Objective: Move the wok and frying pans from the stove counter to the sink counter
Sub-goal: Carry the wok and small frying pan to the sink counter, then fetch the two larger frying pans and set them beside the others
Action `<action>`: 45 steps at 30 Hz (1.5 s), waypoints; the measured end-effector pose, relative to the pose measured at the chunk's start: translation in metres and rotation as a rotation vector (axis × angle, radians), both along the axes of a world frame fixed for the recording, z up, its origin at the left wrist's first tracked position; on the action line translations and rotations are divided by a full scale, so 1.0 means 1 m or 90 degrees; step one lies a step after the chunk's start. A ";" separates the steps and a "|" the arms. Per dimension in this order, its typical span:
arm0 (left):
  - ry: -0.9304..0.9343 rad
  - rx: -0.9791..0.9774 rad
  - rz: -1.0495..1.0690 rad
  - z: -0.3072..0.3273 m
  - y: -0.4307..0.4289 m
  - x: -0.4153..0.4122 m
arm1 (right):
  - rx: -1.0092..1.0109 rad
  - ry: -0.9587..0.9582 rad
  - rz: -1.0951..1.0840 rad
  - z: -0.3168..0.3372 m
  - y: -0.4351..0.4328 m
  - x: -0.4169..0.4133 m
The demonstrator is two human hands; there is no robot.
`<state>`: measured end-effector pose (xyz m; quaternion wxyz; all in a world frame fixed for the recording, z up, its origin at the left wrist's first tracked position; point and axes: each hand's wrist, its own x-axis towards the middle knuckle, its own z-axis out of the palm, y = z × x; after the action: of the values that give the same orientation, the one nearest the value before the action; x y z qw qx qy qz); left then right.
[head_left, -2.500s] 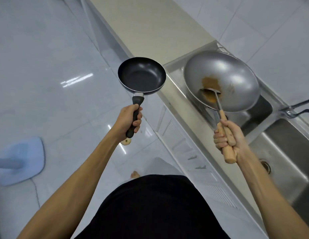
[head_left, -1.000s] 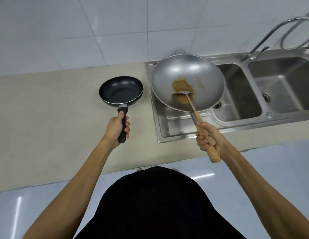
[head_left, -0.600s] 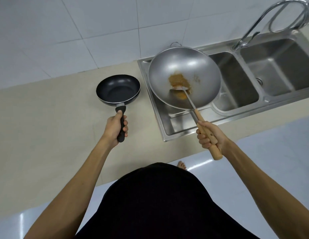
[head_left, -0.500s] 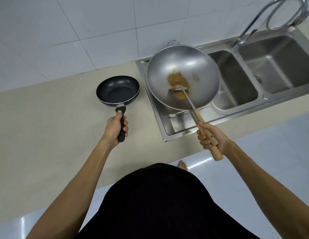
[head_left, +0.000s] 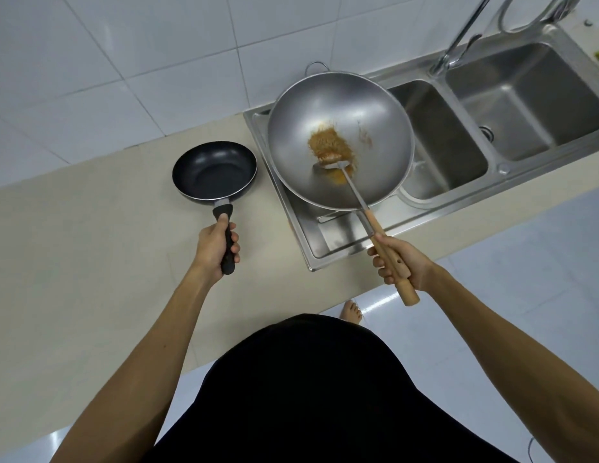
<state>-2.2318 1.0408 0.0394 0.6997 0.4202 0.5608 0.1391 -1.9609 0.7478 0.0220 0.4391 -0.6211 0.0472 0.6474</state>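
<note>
left hand [head_left: 215, 245] fingers clamped on frying pan [head_left: 214, 170] handle; right hand [head_left: 403, 267] fingers on wok [head_left: 340, 138] handle.

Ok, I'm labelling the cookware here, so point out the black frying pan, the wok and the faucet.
black frying pan [head_left: 213, 170], head view, on its dark inner base.
wok [head_left: 375, 152], head view, on the bare grey inner wall right of the brown residue.
faucet [head_left: 458, 38], head view, on its slanted metal neck.

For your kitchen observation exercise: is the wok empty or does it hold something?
Not empty. The wok holds a brown residue patch and a metal spatula resting inside.
</note>
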 end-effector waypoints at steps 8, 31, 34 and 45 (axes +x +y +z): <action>0.132 0.003 -0.067 -0.037 -0.012 -0.006 | -0.105 -0.275 0.116 -0.003 0.010 -0.006; 0.378 0.321 -0.203 0.007 -0.017 0.032 | -0.214 -0.465 0.339 0.010 0.028 -0.017; 0.342 0.391 -0.289 0.022 -0.015 0.052 | -0.211 -0.454 0.341 0.013 0.020 -0.015; 0.250 0.626 -0.677 0.060 -0.039 0.157 | -0.134 -0.467 0.161 0.051 -0.039 0.026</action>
<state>-2.0749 1.0017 0.0990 0.2912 0.9158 0.2697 -0.0608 -1.9346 0.7084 0.0725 0.2778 -0.8533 -0.1236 0.4235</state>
